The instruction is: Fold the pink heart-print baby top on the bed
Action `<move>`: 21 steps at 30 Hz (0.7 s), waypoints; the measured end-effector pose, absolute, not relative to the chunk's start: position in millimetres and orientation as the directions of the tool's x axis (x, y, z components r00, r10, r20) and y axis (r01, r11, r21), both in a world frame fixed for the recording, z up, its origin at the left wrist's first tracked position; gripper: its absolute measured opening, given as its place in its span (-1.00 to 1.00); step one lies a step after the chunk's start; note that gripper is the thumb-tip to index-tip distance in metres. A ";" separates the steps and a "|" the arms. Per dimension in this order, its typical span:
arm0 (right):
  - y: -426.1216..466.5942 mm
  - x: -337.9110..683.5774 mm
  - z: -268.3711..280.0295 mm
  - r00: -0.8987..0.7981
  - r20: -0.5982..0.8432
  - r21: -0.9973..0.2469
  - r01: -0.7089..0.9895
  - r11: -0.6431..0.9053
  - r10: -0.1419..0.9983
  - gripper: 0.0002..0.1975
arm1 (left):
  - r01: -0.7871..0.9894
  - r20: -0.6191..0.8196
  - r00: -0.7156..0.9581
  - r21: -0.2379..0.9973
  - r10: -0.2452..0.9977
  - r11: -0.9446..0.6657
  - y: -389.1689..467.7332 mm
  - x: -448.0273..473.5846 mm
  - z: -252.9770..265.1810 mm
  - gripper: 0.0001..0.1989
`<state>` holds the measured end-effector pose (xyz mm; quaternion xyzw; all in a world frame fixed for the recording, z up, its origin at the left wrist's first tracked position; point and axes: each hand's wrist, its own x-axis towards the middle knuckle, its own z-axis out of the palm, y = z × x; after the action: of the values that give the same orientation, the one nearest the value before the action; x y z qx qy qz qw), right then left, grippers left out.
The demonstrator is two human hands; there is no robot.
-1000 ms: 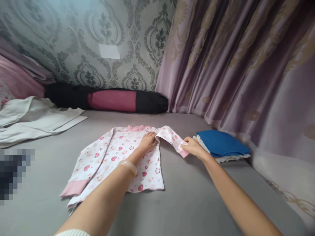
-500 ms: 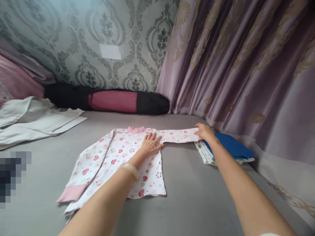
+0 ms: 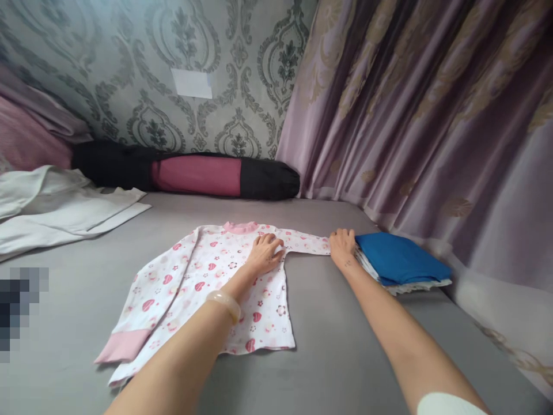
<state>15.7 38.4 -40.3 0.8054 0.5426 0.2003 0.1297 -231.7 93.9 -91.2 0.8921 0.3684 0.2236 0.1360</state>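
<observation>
The left hand lies flat, fingers spread, pressing the shirt near its shoulder on the grey bed. The right hand rests open on the sleeve end, just beside the folded blue cloth.

The left hand presses the heart-print shirt flat while the right hand pins its outstretched sleeve.

Pixelated patch at left edge.
</observation>
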 end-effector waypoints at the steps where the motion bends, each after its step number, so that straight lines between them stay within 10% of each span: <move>1: 41.3 13.0 -40.7 0.334 0.186 0.422 0.822 -0.382 0.924 -0.57 | 0.592 0.302 0.634 0.402 0.712 -0.698 94.1 -231.8 -91.6 -0.71; 10: 101.5 -42.8 -51.3 0.131 -0.006 0.010 0.991 -0.131 0.991 -0.66 | 0.622 0.257 0.671 0.316 0.696 -0.717 95.5 -231.2 -94.5 -0.65; 21: 113.9 -56.7 -65.9 0.157 0.138 0.013 0.987 -0.161 0.978 -0.60 | 0.676 0.124 0.699 0.208 0.704 -0.707 91.6 -226.4 -89.5 -0.53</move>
<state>-56.7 113.9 -65.9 0.7597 0.6466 0.0570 -0.0398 -226.4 91.6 -89.5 0.9187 0.3756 0.0977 0.0734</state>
